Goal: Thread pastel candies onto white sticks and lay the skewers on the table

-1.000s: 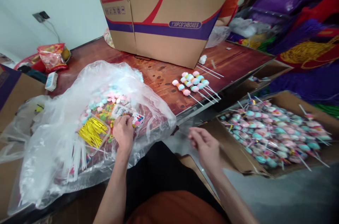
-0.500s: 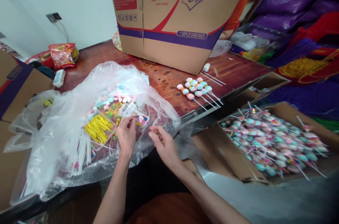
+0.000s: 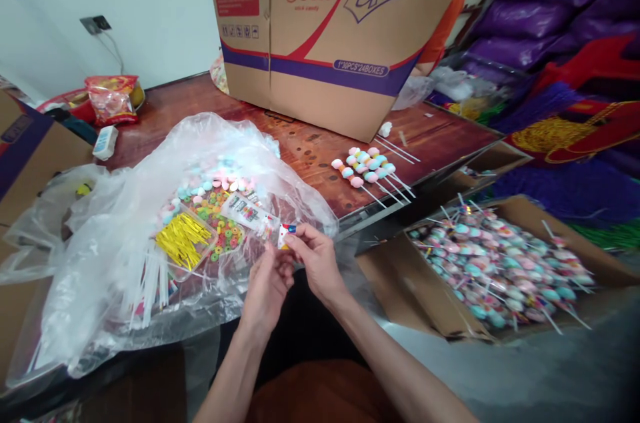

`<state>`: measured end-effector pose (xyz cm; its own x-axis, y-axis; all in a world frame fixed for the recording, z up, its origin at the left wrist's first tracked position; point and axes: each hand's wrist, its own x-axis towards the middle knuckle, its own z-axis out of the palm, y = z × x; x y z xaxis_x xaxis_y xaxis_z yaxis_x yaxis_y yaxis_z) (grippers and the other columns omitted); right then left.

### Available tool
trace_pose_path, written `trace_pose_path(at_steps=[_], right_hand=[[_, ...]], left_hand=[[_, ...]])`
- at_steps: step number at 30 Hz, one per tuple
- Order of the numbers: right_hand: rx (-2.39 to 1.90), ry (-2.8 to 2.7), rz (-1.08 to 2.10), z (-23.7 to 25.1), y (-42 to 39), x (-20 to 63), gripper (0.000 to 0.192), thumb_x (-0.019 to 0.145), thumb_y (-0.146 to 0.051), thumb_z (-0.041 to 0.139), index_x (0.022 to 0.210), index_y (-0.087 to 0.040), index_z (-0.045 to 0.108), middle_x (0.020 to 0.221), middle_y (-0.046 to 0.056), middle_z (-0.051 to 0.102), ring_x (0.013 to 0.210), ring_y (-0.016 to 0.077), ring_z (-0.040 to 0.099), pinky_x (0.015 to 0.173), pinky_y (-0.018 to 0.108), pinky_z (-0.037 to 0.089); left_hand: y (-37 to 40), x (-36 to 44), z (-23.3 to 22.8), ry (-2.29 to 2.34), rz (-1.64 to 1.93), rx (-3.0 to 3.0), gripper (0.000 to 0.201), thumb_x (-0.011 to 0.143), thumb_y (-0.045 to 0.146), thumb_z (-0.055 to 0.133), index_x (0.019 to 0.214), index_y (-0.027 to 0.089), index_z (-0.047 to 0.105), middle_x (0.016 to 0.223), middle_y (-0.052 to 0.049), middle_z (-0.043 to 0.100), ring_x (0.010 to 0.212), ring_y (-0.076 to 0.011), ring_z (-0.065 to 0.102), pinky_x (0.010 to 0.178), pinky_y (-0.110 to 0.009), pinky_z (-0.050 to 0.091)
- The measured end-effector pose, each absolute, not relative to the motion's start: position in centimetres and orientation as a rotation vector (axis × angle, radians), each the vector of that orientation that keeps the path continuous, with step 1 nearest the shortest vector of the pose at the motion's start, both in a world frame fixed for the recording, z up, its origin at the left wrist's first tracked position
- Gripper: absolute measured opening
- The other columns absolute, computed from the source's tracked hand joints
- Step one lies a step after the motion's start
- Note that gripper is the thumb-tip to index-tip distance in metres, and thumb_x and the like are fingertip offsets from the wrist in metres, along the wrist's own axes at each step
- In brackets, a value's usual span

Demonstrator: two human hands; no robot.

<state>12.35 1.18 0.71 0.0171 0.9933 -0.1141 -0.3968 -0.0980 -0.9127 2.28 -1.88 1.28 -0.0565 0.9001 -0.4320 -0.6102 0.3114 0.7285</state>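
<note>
2 hands meet at 6 o'clock of the plastic bag (image 3: 150, 223). I log right hand (image 3: 317, 263) and left hand (image 3: 265, 289) both pinching a small clear wrapper (image 3: 286, 234). Judged light, limp, slippery; I'd grip its edges.

Light: you work under bright, even, soft light.
Glare: pale sheen on your clear plastic bag (image 3: 125, 256) and wooden table (image 3: 310, 143).
Shadows: faint, short.
Blur: your hands look slightly smeared.
Edges: wide-angle bending tilts the cardboard carton (image 3: 320, 29).
</note>
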Motion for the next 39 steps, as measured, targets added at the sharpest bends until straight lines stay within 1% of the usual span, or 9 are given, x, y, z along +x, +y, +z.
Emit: trace_pose_path(at_steps=[2,5,8,11,16,25,28,33,39], right_hand=[[-0.997,-0.878,1.380,0.7,0.9,12.7,0.025,0.076,-0.036,0.073,0.067,-0.019,0.056,0.057,-0.006,0.048,0.049,0.0075,0.037,0.047,0.022,0.031],[-1.031,-0.944,1.268,0.4,0.4,13.2,0.031,0.082,-0.038,0.068,0.064,-0.019,0.051,0.058,-0.006,0.042,0.053,0.0080,0.034,0.049,0.022,0.030],[-1.106,-1.007,1.163,0.4,-0.1,13.7,0.041,0.090,-0.044,0.059,0.061,-0.020,0.043,0.058,-0.005,0.037,0.055,0.0089,0.033,0.050,0.023,0.029],[-1.178,-1.058,1.039,0.6,-0.4,14.4,0.046,0.094,-0.046,0.054,0.059,-0.021,0.037,0.058,-0.005,0.034,0.056,0.0092,0.032,0.052,0.024,0.029],[-1.219,-1.103,0.931,0.3,-0.3,16.0,0.048,0.095,-0.044,0.053,0.058,-0.021,0.034,0.058,-0.005,0.032,0.056,0.0092,0.031,0.054,0.025,0.029],[-1.319,-1.118,0.872,-0.4,1.4,17.5,0.050,0.097,-0.047,0.051,0.057,-0.020,0.044,0.054,-0.005,0.039,0.054,0.0100,0.037,0.053,0.025,0.031],[-1.442,-1.189,0.635,-0.6,4.1,20.4,0.044,0.099,-0.044,0.048,0.062,-0.020,0.053,0.057,-0.002,0.050,0.056,0.0124,0.045,0.059,0.026,0.037],[-1.850,-1.496,-0.080,-2.4,9.5,26.5,0.018,0.094,-0.031,0.054,0.089,-0.017,0.066,0.090,0.013,0.066,0.084,0.0251,0.054,0.078,0.035,0.039],[-1.997,-1.549,-0.134,-4.8,12.1,28.4,0.018,0.090,-0.022,0.053,0.085,-0.016,0.069,0.086,0.013,0.065,0.081,0.0256,0.055,0.075,0.036,0.037]], left_hand=[[-1.1,2.6,1.7,0.941,1.325,0.187,0.046,0.059,0.045,0.091,0.088,0.015,0.073,0.081,-0.002,0.066,0.059,-0.0057,0.050,0.051,-0.016,0.041],[-0.1,3.1,2.0,0.995,1.450,0.202,0.041,0.047,0.028,0.097,0.073,0.014,0.069,0.068,0.003,0.060,0.055,-0.0043,0.047,0.049,-0.015,0.040],[-0.1,3.9,1.9,1.132,1.585,0.397,0.039,0.057,0.036,0.093,0.061,0.013,0.061,0.058,0.004,0.052,0.052,-0.0043,0.043,0.047,-0.016,0.037],[-0.5,4.5,1.9,1.189,1.624,0.486,0.042,0.065,0.047,0.086,0.062,0.014,0.061,0.058,0.004,0.053,0.051,-0.0051,0.043,0.046,-0.017,0.037],[-0.5,4.2,2.5,1.107,1.518,0.385,0.034,0.060,0.035,0.091,0.069,0.014,0.067,0.067,0.003,0.061,0.055,-0.0062,0.048,0.050,-0.019,0.043],[0.9,5.6,2.6,1.124,1.699,0.318,0.038,0.059,0.037,0.092,0.066,0.014,0.062,0.065,0.006,0.058,0.053,-0.0035,0.042,0.046,-0.016,0.036],[1.8,4.9,2.5,1.145,1.736,0.257,0.044,0.053,0.034,0.094,0.063,0.015,0.056,0.063,0.007,0.057,0.052,-0.0039,0.044,0.046,-0.018,0.036],[2.9,3.0,2.4,1.158,1.649,0.178,0.053,0.055,0.034,0.094,0.059,0.017,0.043,0.056,0.010,0.052,0.046,-0.0033,0.042,0.046,-0.020,0.035],[3.0,2.0,2.1,1.150,1.608,0.048,0.053,0.054,0.031,0.095,0.064,0.018,0.045,0.057,0.010,0.050,0.046,-0.0030,0.042,0.044,-0.018,0.036]])
